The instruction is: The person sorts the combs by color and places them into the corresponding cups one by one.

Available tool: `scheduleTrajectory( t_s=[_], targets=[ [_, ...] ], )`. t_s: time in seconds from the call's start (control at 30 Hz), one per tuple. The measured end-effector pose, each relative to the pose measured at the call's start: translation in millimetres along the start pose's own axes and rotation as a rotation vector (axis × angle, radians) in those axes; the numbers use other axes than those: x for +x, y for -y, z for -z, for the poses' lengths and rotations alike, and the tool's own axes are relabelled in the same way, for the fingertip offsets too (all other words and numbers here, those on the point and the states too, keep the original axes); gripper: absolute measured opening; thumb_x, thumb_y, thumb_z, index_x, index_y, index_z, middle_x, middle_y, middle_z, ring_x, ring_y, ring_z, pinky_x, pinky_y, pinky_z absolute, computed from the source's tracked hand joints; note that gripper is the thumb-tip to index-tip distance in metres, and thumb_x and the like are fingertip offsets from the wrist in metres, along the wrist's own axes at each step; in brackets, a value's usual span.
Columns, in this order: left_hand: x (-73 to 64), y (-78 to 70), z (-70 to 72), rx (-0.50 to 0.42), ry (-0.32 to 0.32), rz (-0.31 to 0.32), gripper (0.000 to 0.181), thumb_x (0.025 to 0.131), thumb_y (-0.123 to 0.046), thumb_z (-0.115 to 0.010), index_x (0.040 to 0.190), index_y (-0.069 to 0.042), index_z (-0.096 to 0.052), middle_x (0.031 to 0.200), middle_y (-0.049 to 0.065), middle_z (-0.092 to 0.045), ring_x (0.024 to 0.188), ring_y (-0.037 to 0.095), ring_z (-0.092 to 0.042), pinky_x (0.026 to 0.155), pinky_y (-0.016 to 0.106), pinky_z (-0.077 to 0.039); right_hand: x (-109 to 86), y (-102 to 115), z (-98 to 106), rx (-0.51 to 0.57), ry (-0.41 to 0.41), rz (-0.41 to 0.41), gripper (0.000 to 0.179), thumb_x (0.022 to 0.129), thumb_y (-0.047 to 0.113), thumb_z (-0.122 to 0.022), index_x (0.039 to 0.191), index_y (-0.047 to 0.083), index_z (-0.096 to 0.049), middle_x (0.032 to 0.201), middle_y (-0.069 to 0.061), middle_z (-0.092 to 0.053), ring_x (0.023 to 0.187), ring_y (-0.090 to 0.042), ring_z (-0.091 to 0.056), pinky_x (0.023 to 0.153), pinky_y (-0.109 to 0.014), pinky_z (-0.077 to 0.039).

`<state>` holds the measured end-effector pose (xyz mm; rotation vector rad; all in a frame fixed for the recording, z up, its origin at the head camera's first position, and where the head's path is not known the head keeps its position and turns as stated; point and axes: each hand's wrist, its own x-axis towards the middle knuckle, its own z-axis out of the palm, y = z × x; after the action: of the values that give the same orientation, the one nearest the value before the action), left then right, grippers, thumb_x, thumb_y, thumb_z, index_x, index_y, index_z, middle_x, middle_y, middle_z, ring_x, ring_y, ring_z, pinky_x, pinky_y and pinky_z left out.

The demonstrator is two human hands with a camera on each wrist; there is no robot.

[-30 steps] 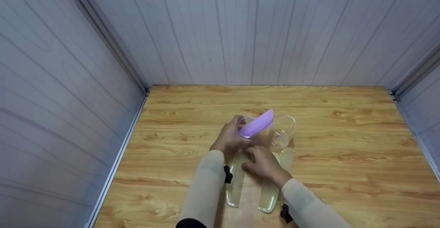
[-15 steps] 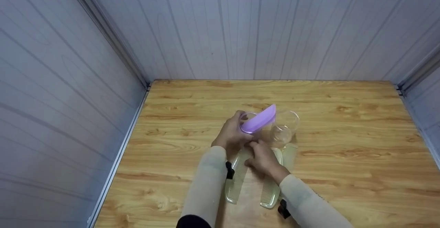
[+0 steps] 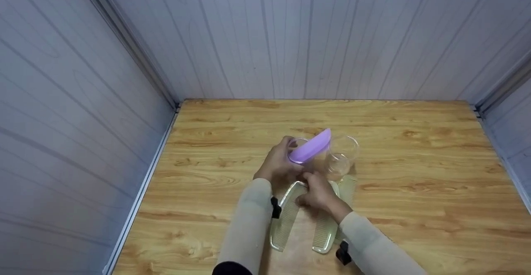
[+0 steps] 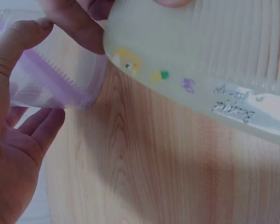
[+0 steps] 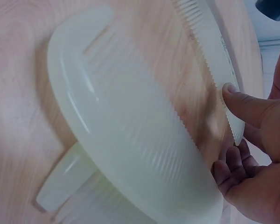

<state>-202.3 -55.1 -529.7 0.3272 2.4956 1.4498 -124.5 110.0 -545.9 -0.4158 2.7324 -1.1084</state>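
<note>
Lower frame centre: left hand point(image 3: 277, 162) curled round clear cup point(image 4: 89, 70), purple comb point(image 3: 311, 145) jutting; right hand point(image 3: 319, 193) pinches pale comb point(image 3: 286, 219); its knock might tip cup.

Looks forward and down from the head, high over the counter point(image 3: 423, 163), facing the back wall point(image 3: 286, 38); takes in the left hand point(image 3: 276, 163) and the right hand point(image 3: 319, 192) from well off, small and below the middle. From the left wrist, looks close along the left hand at the left edge, toward a clear cup point(image 4: 86, 74), and catches a pale comb point(image 4: 177, 46) large across the upper right. From the right wrist, looks down close over the counter, past a nearer comb point(image 5: 126, 121), to the right hand at the right edge. Shares the pale comb across all three views, the clear cup between head and left wrist, the nearer comb between head and right wrist.
</note>
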Motion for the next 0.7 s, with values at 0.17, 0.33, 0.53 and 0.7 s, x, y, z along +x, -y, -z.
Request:
scheduleTrajectory(
  t_s=[0.17, 0.33, 0.53, 0.7],
  targets=[
    [-0.6, 1.3, 0.8, 0.008, 0.005, -0.013, 0.091, 0.071, -0.007, -0.09, 0.148, -0.012, -0.042, 0.149, 0.012, -0.056, 0.135, 0.026, -0.057, 0.116, 0.04, -0.044, -1.5, -2.6, 4.2, 0.027, -0.017, -0.012, 0.051, 0.058, 0.004, -0.094, 0.103, 0.0, -0.071, 0.096, -0.011, -0.066, 0.094, -0.027, -0.058, 0.085, -0.045, -0.051],
    [0.5, 1.0, 1.4, 0.016, -0.002, -0.016, 0.092, 0.07, -0.005, -0.09, 0.148, -0.012, -0.043, 0.148, 0.011, -0.057, 0.134, 0.026, -0.058, 0.117, 0.038, -0.043, -4.0, -3.0, 10.2, 0.08, -0.022, -0.064, 0.049, 0.062, 0.004, -0.094, 0.104, 0.002, -0.07, 0.089, -0.007, -0.067, 0.084, -0.022, -0.061, 0.079, -0.04, -0.054],
    [-0.4, 2.3, 0.2, -0.001, -0.006, -0.006, 0.091, 0.069, -0.001, -0.088, 0.147, -0.014, -0.044, 0.149, 0.011, -0.057, 0.134, 0.025, -0.057, 0.117, 0.04, -0.043, -7.4, -3.2, 18.7, 0.112, -0.005, -0.02, 0.053, 0.065, 0.002, -0.092, 0.113, 0.001, -0.068, 0.095, -0.008, -0.07, 0.086, -0.022, -0.064, 0.08, -0.041, -0.057],
    [-1.2, 2.0, -1.0, -0.017, -0.002, 0.002, 0.093, 0.069, -0.001, -0.088, 0.148, -0.016, -0.043, 0.149, 0.01, -0.056, 0.134, 0.024, -0.057, 0.117, 0.041, -0.043, -11.4, -4.4, 27.4, 0.141, 0.03, 0.038, 0.056, 0.07, 0.002, -0.089, 0.122, -0.001, -0.068, 0.111, -0.013, -0.071, 0.094, -0.025, -0.066, 0.086, -0.045, -0.058]
  ],
)
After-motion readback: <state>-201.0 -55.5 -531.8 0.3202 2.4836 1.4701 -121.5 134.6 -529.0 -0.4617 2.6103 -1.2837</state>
